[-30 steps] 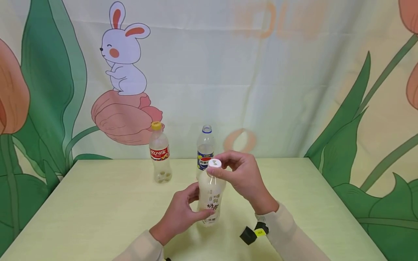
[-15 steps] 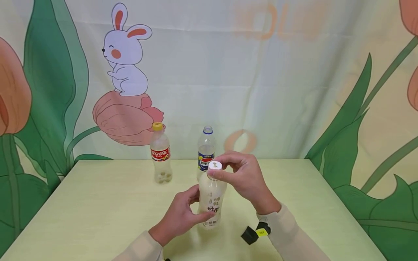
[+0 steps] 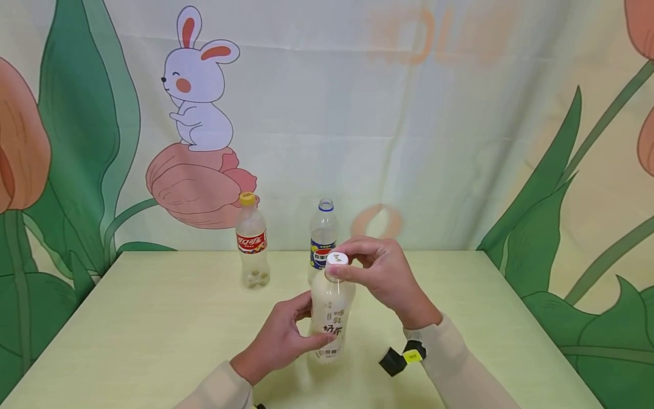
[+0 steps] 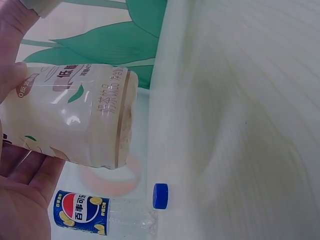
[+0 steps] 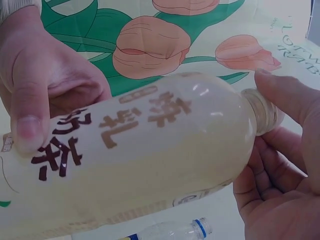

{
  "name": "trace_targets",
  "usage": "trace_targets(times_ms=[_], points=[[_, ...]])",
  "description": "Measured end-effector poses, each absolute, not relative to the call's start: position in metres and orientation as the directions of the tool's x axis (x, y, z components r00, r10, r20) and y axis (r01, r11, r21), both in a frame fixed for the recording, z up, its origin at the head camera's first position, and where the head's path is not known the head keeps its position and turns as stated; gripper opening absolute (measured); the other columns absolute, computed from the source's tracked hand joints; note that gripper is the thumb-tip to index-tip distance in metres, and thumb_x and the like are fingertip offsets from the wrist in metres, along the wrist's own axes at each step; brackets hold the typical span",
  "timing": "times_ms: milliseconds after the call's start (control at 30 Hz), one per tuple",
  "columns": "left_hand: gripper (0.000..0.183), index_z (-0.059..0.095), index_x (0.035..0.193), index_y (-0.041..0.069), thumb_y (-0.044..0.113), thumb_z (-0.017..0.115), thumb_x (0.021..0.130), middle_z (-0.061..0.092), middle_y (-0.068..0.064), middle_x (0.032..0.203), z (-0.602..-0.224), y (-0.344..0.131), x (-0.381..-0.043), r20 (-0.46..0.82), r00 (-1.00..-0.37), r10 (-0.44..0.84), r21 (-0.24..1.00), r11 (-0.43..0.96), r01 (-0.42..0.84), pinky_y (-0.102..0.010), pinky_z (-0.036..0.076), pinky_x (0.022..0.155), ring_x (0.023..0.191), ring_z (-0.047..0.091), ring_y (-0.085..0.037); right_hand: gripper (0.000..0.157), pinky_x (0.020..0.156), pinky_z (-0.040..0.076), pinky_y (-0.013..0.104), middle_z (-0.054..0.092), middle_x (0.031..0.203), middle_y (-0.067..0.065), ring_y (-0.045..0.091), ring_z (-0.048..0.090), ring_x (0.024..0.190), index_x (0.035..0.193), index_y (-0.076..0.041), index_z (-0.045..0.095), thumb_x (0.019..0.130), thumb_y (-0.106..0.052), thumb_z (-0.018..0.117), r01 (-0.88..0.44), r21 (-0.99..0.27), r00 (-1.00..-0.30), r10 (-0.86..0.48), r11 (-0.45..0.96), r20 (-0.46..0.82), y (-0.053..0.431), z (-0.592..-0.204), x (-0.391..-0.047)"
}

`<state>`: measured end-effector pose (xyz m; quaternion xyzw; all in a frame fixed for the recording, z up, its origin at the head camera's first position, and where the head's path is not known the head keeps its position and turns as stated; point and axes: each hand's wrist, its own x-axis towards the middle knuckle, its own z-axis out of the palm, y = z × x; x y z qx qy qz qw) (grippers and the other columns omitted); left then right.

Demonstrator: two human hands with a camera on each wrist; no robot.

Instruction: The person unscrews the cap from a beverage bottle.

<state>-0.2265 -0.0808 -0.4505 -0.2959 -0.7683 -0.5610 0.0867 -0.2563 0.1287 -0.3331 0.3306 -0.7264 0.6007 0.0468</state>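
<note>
A milk tea bottle (image 3: 333,312) with a pale body and dark brown lettering is held in front of me. My left hand (image 3: 283,335) grips its lower half, thumb across the front. The base hangs above the table in the left wrist view. At the top, my right hand (image 3: 380,275) pinches the white cap (image 3: 337,259) between thumb and fingers. The neck (image 5: 262,111) shows beside the right thumb in the right wrist view; the fingers cover most of the cap there. Behind this bottle, partly hidden, stands a capless Pepsi bottle (image 3: 324,233) with a blue label.
Left of the Pepsi bottle stands a Coca-Cola bottle (image 3: 252,244) with a red label and yellow cap. A blue cap (image 4: 160,196) lies on the table (image 3: 168,318) near the Pepsi bottle in the left wrist view. A printed curtain (image 3: 327,113) hangs behind the table.
The milk tea bottle sits slightly lower in the head view, both hands still on it. The whole head view has shifted a little. The other bottles stay put.
</note>
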Motion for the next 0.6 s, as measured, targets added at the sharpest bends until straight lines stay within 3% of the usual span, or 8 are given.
trace_targets(times_ms=[400, 600], points=[[0.056, 0.064, 0.131, 0.013, 0.018, 0.089, 0.081, 0.075, -0.001, 0.119, -0.451, -0.086, -0.228, 0.461, -0.781, 0.422, 0.813, 0.151, 0.562, -0.032, 0.058, 0.102, 0.108, 0.072, -0.014, 0.030, 0.079, 0.059, 0.027, 0.074, 0.102, 0.001, 0.016, 0.068, 0.090, 0.105, 0.012, 0.073, 0.083, -0.005, 0.083, -0.517, -0.850, -0.681, -0.556, -0.096, 0.477, 0.132, -0.334, -0.266], [0.056, 0.064, 0.131, 0.013, 0.018, 0.088, 0.081, 0.075, -0.002, 0.120, -0.450, -0.087, -0.228, 0.464, -0.770, 0.438, 0.811, 0.140, 0.568, -0.033, 0.058, 0.101, 0.109, 0.071, -0.014, 0.028, 0.080, 0.060, 0.027, 0.074, 0.105, 0.004, 0.015, 0.067, 0.089, 0.108, 0.007, 0.074, 0.085, -0.006, 0.081, -0.470, -0.874, -0.659, -0.610, -0.122, 0.440, 0.133, -0.335, -0.272]])
